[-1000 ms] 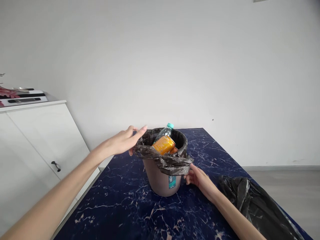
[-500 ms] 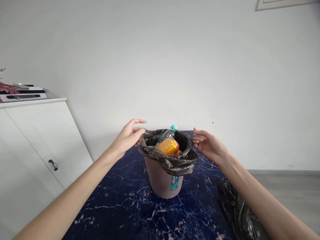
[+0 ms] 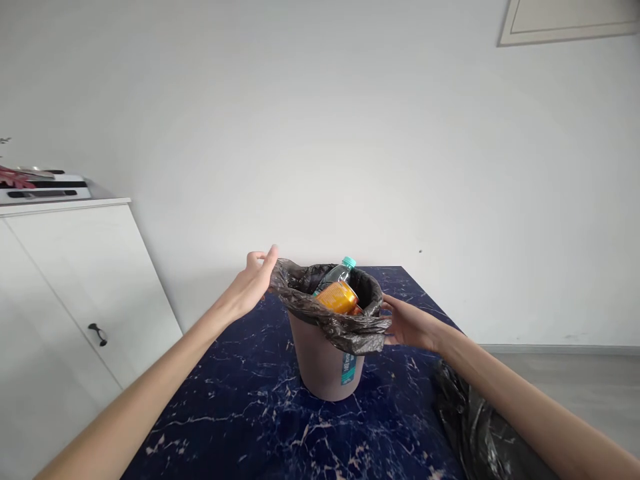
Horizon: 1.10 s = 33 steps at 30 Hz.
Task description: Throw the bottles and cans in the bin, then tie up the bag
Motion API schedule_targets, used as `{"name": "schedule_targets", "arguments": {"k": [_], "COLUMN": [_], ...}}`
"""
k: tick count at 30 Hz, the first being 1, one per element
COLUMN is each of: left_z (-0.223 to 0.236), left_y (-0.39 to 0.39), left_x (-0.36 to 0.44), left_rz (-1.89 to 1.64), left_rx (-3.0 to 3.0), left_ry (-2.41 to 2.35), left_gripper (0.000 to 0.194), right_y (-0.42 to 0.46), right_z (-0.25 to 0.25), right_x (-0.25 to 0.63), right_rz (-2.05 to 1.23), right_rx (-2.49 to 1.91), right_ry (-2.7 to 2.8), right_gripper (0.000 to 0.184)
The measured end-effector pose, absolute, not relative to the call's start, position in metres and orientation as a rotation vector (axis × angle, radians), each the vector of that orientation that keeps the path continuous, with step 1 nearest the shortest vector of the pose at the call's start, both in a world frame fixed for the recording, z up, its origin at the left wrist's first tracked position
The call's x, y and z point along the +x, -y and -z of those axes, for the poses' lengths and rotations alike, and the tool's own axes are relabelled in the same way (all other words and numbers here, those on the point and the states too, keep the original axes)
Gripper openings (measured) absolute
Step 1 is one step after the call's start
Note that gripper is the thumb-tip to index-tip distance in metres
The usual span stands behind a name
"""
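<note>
A taupe waste bin [image 3: 320, 363] stands upright, lined with a black bin bag [image 3: 355, 337] whose edge folds over the rim. Inside, a clear plastic bottle [image 3: 339, 272] with a turquoise cap leans behind an orange can [image 3: 339, 297]; part of another orange item shows beneath it. My left hand [image 3: 250, 287] is closed on the bag's edge at the left, pulling it outward, thumb raised. At the right side, my right hand [image 3: 410, 325] has its fingers around the bag's overhanging edge, the fingertips partly hidden by the plastic.
The bin stands on a dark blue marbled table [image 3: 240, 413]. Another crumpled black plastic bag [image 3: 480, 427] lies at the right, partly under my right forearm. A white cabinet [image 3: 60, 287] stands at the left, with a white wall [image 3: 320, 133] behind.
My right hand has moved down and slightly left, from beside the rim onto the bag's right edge. My left hand has shifted left, drawing the bag's edge outward.
</note>
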<state>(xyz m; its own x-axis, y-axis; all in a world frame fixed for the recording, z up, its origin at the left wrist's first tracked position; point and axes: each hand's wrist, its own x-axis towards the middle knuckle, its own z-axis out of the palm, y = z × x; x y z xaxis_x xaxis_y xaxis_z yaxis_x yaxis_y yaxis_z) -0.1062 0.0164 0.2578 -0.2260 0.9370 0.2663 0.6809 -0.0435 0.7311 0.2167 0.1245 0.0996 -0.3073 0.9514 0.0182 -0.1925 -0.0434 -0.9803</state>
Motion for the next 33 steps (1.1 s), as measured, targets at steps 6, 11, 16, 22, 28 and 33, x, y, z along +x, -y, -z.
{"name": "schedule_targets", "arguments": {"k": [6, 11, 16, 22, 28, 33], "left_z": [-0.275, -0.271, -0.260, -0.258, -0.270, -0.279], "left_y": [-0.026, -0.038, -0.038, -0.036, -0.043, -0.045], "left_x": [-0.096, -0.094, -0.099, -0.097, -0.099, -0.100], "left_rz": [-0.946, -0.819, -0.944, -1.298, -1.760, -2.028], "left_rx": [1.754, 1.796, 1.762, 1.596, 1.355, 1.162], "left_ry": [-1.933, -1.841, -1.728, -1.651, -1.439, -1.237], "left_gripper": [0.084, 0.076, 0.058, 0.052, 0.044, 0.043], "right_y": [-0.137, -0.141, -0.137, -0.125, -0.115, -0.109], "right_z": [-0.122, -0.157, -0.201, -0.245, -0.286, -0.312], "right_x": [0.212, 0.215, 0.226, 0.223, 0.227, 0.243], "right_rz": [-1.792, -1.664, -1.487, -1.372, -1.269, -1.197], "right_rx": [-0.990, -0.920, -0.792, -0.657, -0.533, -0.466], "right_ry": [1.101, 0.943, 0.838, 0.837, 0.850, 0.836], "right_gripper": [0.028, 0.022, 0.020, 0.041, 0.050, 0.045]}}
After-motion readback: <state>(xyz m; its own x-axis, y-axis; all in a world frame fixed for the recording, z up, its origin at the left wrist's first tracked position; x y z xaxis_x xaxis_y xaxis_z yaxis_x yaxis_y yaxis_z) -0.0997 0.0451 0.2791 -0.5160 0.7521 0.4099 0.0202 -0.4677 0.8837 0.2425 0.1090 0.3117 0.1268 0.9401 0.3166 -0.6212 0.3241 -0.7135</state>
